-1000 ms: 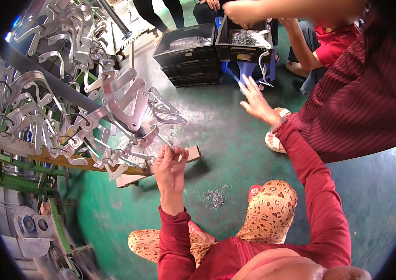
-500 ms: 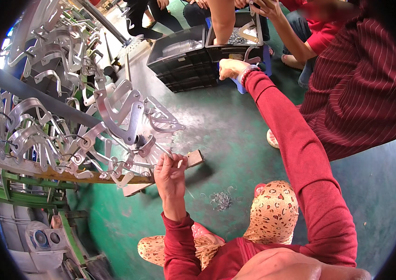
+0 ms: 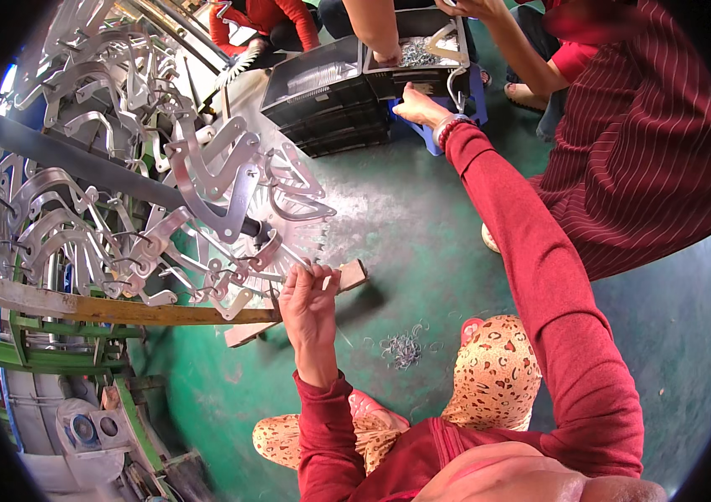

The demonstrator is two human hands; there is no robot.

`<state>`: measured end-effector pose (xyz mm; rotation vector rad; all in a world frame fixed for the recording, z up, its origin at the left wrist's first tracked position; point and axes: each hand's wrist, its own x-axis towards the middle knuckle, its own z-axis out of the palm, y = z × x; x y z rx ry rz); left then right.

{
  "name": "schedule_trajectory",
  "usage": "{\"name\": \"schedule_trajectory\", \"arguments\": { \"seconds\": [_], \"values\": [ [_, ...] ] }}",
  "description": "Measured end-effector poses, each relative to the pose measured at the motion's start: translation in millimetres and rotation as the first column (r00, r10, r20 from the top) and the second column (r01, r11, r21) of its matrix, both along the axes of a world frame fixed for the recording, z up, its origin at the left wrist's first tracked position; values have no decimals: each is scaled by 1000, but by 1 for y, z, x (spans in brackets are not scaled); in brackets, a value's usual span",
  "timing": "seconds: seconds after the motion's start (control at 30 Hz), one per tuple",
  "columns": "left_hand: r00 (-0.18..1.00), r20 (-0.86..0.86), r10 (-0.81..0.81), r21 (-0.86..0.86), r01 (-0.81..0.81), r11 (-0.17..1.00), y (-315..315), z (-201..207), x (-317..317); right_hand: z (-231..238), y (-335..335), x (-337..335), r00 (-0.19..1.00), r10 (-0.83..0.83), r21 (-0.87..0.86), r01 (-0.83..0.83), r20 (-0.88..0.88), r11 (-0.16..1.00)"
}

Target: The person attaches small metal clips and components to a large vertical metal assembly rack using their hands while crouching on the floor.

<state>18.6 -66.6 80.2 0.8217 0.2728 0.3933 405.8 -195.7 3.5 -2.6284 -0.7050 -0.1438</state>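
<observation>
My left hand [image 3: 309, 314] is closed in a pinch at the end of a slim silver metal bracket [image 3: 290, 253], beside a rack of hanging brackets. A thin wire-like line shows below these fingers. My right hand [image 3: 422, 107] is stretched far forward, just in front of a black crate [image 3: 385, 82]. Its thumb points up, apart from the bent fingers, and nothing shows between them. Small wire hooks [image 3: 418, 54] lie in that crate with a bracket [image 3: 441, 42]. Near my right wrist, a curved metal piece [image 3: 454, 84] hangs over the crate's corner.
Many curved brackets [image 3: 54, 180] hang by wires from a dark bar [image 3: 87, 167] at left. A wooden block [image 3: 351, 274] lies beneath them. Wire scraps [image 3: 404, 347] dot the green floor. Another arm [image 3: 376, 29] reaches into the crate; a person in striped dark red [image 3: 640, 142] is at right.
My right hand has moved slightly up and its thumb has lifted away from the fingers. My left hand keeps its pinch. A person in red has come into view at the top.
</observation>
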Motion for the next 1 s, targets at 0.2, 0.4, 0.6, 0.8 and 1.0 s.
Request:
{"name": "schedule_trajectory", "arguments": {
  "seconds": [0.2, 0.4, 0.6, 0.8, 1.0],
  "values": [
    [999, 44, -1, -12, 1, 1000, 6, -7, 3, 18, -15, -12, 943, 36, 293, 67, -332, 954],
    [1000, 11, -2, -9, 2, 1000, 8, -9, 2, 40, -19, -24, 894, 10, 257, 118, -447, 959],
    [1000, 15, -23, -8, 23, 1000, 2, -3, 4, 23, -20, -12, 731, 438, 778, 199, -523, 596],
    [1000, 0, -10, 0, 10, 1000, -3, 0, -1, 28, -11, -48, 507, 862, 488, 754, -10, -439],
    [1000, 4, -13, -29, 13, 999, -6, -3, -1, 56, -5, -51, 538, 842, 643, 629, 46, -437]
  ]
}}
